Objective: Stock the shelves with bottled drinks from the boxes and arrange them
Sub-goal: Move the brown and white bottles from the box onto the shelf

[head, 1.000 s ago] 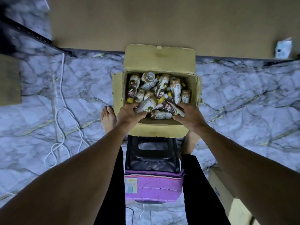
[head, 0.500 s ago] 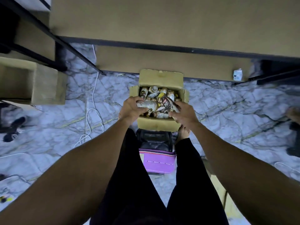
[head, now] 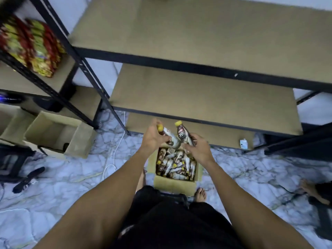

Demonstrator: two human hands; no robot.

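So there I was over the box [head: 172,185] of bottled drinks, one bottle in each hand. My left hand [head: 152,139] had its fingers curled round a tilted bottle [head: 171,140], its yellow cap poking out above my fingers. My right hand [head: 199,150] was wrapped round the lower half of a second bottle [head: 182,134], cap up and label facing me. Both were up in the air over the far end of the box, just in front of the lowest shelf [head: 215,136], neither one on a board yet. What worried me: the two bottles were nearly touching, so a careless swing could've knocked one loose. A drop from there would've landed on the loose pile [head: 175,165] in the box or on the marble floor [head: 251,168]. My left grip looked sloppy to me too, with the bottle leaning sideways, so it might've slipped when I reached out. There was also a white cable [head: 119,142] on the floor just left of the box, easy to snag a foot on if I stepped that way. Counts: two bottles in hand, one per hand. One box of drinks, with a jumble inside I honestly couldn't count. Three shelf boards in the rack ahead of me: lowest, middle shelf [head: 197,94] and top shelf [head: 197,33]. One small white carton [head: 243,143] on the lowest one, one open cardboard box [head: 53,133] off to the left, and one stack of snack packets [head: 32,45] on the next rack over.
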